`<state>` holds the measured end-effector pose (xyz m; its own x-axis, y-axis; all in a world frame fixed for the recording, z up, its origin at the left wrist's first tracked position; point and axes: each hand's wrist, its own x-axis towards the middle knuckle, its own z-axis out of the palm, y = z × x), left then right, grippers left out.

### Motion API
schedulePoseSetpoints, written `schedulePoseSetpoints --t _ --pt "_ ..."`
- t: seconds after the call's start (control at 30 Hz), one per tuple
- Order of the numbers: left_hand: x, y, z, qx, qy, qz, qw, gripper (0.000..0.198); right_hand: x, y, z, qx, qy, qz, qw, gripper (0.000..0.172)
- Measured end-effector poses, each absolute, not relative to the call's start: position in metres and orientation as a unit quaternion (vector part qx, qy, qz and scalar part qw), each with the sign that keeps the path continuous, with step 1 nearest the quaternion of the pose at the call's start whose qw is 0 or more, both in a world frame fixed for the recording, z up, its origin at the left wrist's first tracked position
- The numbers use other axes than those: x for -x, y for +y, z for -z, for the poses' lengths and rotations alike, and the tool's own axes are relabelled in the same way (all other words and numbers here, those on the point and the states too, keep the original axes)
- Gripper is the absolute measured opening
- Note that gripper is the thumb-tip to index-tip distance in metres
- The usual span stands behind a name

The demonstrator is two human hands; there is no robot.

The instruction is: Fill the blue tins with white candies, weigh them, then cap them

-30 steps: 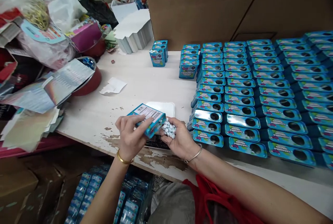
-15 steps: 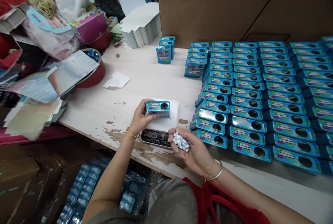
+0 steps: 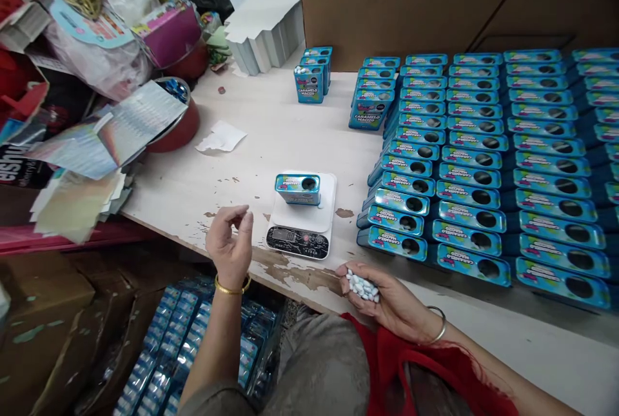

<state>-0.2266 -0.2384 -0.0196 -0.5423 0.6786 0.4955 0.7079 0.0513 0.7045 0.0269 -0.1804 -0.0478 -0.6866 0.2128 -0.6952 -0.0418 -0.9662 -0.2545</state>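
Note:
A blue candy tin [image 3: 298, 188] stands alone on the white platform of a small kitchen scale [image 3: 319, 216] near the table's front edge. My left hand [image 3: 231, 243] hovers just left of the scale, fingers loosely curled and pinched, with nothing visible in them. My right hand [image 3: 382, 297] rests palm up at the table edge, cupping a heap of small white and pale blue candies [image 3: 362, 286].
Rows of matching blue tins [image 3: 483, 158] cover the table's right half. Two short stacks [image 3: 312, 77] stand at the back. A red bowl [image 3: 178, 129], bags and paper clutter crowd the left. Cardboard boxes [image 3: 387, 3] stand behind. More tins [image 3: 193, 351] lie under the table.
My left hand set the tin on the scale, let go and pulled back to the left. My right hand with the candies drew back to the table edge.

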Motion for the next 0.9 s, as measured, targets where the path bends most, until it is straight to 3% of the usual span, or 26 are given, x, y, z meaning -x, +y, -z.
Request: schedulePoseSetpoints --t 0.23,0.4,0.73,0.9 --pt "0.136 -0.263 0.028 0.688 -0.614 0.318 -0.221 0.026 -0.026 -0.187 0.062 0.393 -0.027 -0.913 0.105 0.013" --pt "0.107 -0.262 0.029 0.683 -0.658 0.231 -0.218 0.026 -0.026 -0.191 0.067 0.447 -0.001 -0.885 0.133 0.008" --pt "0.110 -0.252 0.020 0.712 -0.652 0.131 -0.225 0.021 -0.025 -0.191 0.064 0.404 0.043 -0.902 0.144 0.012" --pt "0.108 -0.243 0.011 0.729 -0.641 0.092 -0.220 0.034 -0.020 -0.186 0.065 0.361 0.059 -0.917 0.162 0.013"
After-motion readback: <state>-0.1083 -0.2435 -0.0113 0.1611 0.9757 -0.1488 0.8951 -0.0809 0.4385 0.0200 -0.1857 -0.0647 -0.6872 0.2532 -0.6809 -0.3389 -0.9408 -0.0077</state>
